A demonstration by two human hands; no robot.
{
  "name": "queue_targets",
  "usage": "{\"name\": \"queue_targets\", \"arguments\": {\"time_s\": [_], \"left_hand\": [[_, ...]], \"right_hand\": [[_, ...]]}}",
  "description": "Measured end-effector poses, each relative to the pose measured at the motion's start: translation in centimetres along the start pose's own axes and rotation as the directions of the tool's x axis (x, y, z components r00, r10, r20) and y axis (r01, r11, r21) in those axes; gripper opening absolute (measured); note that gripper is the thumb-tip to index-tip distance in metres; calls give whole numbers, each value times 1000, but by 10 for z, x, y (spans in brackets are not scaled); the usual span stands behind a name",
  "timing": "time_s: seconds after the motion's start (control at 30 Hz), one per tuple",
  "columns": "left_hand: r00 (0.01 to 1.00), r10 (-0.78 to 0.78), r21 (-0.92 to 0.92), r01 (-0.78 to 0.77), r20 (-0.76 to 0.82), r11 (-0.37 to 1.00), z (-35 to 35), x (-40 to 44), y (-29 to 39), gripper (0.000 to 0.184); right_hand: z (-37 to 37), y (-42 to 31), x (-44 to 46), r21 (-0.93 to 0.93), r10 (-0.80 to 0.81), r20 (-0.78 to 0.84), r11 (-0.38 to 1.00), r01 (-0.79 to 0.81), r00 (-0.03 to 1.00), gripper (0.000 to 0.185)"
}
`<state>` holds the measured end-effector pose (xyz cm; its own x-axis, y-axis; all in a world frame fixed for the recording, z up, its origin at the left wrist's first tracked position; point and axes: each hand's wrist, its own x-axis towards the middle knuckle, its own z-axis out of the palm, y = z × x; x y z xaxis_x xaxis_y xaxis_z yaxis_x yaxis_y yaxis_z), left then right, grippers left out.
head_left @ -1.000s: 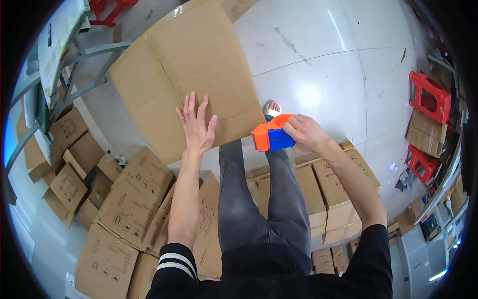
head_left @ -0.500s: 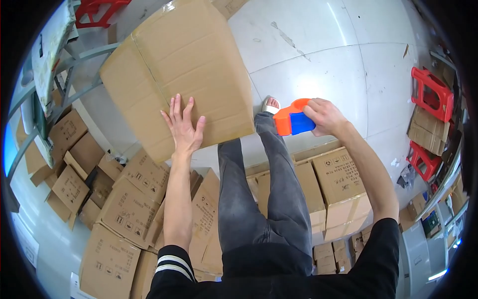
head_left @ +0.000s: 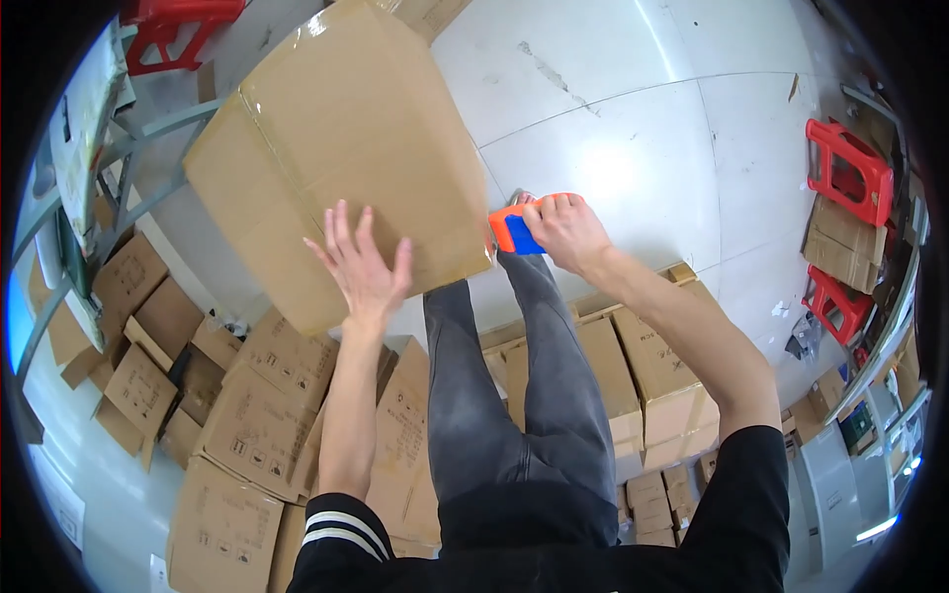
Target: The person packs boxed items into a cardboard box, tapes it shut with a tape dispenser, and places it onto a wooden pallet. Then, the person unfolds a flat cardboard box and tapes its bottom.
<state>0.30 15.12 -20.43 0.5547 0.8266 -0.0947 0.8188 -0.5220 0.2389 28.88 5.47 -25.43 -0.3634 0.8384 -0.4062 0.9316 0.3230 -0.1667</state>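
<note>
A large brown cardboard box (head_left: 346,128) stands in front of me, with a strip of clear tape along the seam on its upper face. Over its near part is my left hand (head_left: 364,265), fingers spread and holding nothing; whether the palm touches the cardboard I cannot tell. My right hand (head_left: 565,233) grips an orange and blue tape dispenser (head_left: 516,231) at the right edge of the box, close to its near right corner. The roll inside the dispenser is hidden from me.
Several printed cartons (head_left: 267,415) are stacked at the lower left, and more closed boxes (head_left: 667,395) stand behind my legs. Red plastic stools (head_left: 852,178) are at the right, another red stool (head_left: 178,30) at the upper left. A metal frame (head_left: 148,138) stands left of the big box.
My right hand has carried the tape dispenser left to the edge of the box. My left hand's fingers have spread and shifted slightly nearer to me.
</note>
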Motion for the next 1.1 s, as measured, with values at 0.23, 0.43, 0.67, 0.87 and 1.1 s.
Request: {"name": "queue_targets", "arguments": {"time_s": [0.23,0.43,0.67,0.87,1.1], "left_hand": [[586,714,82,-791,382,606,35,9,94,47],[395,862,-6,-908,317,418,58,28,70,30],[423,721,1,-863,550,505,95,39,125,18],[458,515,36,-771,725,635,105,60,139,21],[407,375,24,-703,833,711,106,6,150,24]], "right_hand": [[-1,1,-6,-41,86,28,996,-85,996,27],[0,8,22,-51,267,271,963,-263,925,27],[-3,34,-1,452,693,295,505,-735,658,39],[-73,60,-1,757,814,260,163,-633,520,37],[-102,4,1,943,438,308,-260,-209,844,34]]}}
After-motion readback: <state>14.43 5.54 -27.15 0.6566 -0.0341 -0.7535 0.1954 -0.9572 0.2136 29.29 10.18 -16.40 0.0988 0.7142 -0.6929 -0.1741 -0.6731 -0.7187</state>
